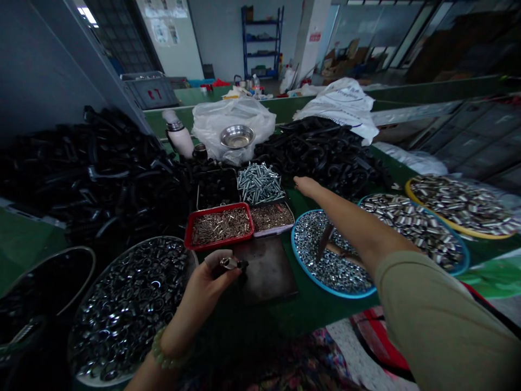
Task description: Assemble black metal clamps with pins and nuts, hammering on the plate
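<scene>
My left hand (215,277) is closed, thumb against fingers, on a small shiny metal fitting (228,263) with a black piece (243,265) at its end. It is raised near the left edge of a dark flat plate (266,269). My right arm stretches forward over a blue-rimmed tray of small metal nuts (305,239). At the near edge of a heap of black curved parts (325,152), my right hand (307,186) is low beside the bin of silver bolts (260,183). Its fingers are mostly hidden, and I cannot see whether they grip anything.
Beyond the plate stand a red tray of small pins (220,227) and a tray of small screws (272,216). Black rings fill a round tray (134,304) at left. Metal sleeves (411,228) lie at right. A hammer (325,244) rests on the nuts. A flask (179,138) stands behind.
</scene>
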`<state>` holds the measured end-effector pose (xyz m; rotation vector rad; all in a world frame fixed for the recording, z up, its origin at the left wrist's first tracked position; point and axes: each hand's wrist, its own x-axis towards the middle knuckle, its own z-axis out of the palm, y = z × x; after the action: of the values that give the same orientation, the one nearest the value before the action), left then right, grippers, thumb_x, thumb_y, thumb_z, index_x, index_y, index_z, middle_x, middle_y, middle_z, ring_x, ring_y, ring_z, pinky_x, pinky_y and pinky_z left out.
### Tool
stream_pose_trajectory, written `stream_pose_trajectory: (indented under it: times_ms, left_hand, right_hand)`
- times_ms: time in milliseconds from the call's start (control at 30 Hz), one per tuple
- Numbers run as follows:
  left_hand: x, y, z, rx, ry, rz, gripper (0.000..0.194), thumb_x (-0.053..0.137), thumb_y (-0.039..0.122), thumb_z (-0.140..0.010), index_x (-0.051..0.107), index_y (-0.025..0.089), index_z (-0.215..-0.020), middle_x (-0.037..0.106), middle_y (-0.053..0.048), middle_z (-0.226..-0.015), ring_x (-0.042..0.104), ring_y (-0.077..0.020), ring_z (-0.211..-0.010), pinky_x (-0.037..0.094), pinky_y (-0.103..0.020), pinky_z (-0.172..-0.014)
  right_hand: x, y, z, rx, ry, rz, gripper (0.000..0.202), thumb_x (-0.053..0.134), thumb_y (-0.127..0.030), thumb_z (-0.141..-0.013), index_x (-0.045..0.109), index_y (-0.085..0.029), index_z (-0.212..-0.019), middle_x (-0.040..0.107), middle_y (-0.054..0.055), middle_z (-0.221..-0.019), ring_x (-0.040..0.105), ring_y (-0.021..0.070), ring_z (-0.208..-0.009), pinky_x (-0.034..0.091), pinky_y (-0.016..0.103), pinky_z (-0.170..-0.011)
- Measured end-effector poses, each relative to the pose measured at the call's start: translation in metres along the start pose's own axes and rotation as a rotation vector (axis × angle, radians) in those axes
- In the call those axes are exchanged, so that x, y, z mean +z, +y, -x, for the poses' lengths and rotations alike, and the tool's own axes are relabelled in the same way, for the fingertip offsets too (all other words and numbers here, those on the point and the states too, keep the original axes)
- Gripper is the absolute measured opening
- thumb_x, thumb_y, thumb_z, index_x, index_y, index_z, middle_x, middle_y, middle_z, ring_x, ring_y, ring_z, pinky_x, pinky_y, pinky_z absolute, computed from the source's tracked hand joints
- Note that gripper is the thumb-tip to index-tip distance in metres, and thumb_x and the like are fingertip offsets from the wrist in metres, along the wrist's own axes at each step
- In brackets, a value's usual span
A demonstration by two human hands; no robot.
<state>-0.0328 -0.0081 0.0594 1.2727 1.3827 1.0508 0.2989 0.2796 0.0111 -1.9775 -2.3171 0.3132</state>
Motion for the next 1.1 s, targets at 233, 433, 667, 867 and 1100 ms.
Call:
stream_pose_trajectory:
  times_ms: [233, 433, 667, 867, 1100]
  left_hand:
    - [0.008, -0.003, -0.005, -0.010, -0.020, 0.026, 0.031, 0.070, 0.036, -0.066, 0.061, 0.019, -0.090, 0.068, -0.001, -0.078, 0.064, -0.0171, -0.073, 0.054, -0.030, -0.070]
    - [0.008, -0.003, 0.000, 0.000, -0.062, -0.052, 0.026, 0.068, 0.034, -0.072, 0.061, 0.020, -0.093, 0.067, 0.000, -0.081, 0.063, -0.0153, -0.074, 0.052, -0.026, -0.069]
    - [-0.007, 0.011, 0.009, 0.124, -0.086, -0.275, 0.013, 0.052, 0.029, -0.086, 0.059, 0.020, -0.091, 0.061, -0.001, -0.081, 0.056, -0.0149, -0.074, 0.047, -0.024, -0.070]
    - [-0.006, 0.010, 0.007, 0.152, -0.065, -0.279, 0.015, 0.044, 0.028, -0.091, 0.056, 0.020, -0.096, 0.060, -0.003, -0.091, 0.054, -0.0158, -0.083, 0.044, -0.024, -0.077]
    - [0.018, 0.011, 0.005, 0.137, -0.249, -0.216, 0.022, 0.044, 0.037, -0.092, 0.055, 0.019, -0.097, 0.062, -0.002, -0.091, 0.056, -0.0164, -0.082, 0.044, -0.026, -0.077]
  right_hand:
    - [-0.024, -0.031, 0.004, -0.138, 0.095, -0.154, 0.032, 0.043, -0.036, -0.097, 0.059, -0.014, -0.114, 0.069, 0.007, -0.090, 0.063, 0.0118, -0.068, 0.048, 0.023, -0.065]
    - [-0.016, -0.032, -0.023, -0.226, 0.127, -0.042, 0.024, 0.051, -0.011, -0.087, 0.067, -0.014, -0.104, 0.057, 0.015, -0.125, 0.054, 0.0223, -0.108, 0.041, 0.031, -0.088]
    - [-0.009, -0.020, -0.013, -0.377, 0.076, 0.014, 0.024, 0.053, -0.005, -0.080, 0.068, -0.017, -0.093, 0.054, 0.014, -0.131, 0.047, 0.0258, -0.114, 0.035, 0.038, -0.095]
    - [-0.024, -0.026, 0.058, -0.209, 0.462, -0.321, 0.026, 0.039, -0.020, -0.090, 0.051, -0.017, -0.113, 0.053, 0.017, -0.122, 0.053, 0.0251, -0.106, 0.044, 0.039, -0.086]
    - [0.000, -0.134, 0.212, -0.008, -0.049, -1.322, 0.034, 0.055, -0.056, -0.083, 0.046, -0.024, -0.089, 0.052, -0.002, -0.078, 0.051, 0.0112, -0.056, 0.047, 0.024, -0.047]
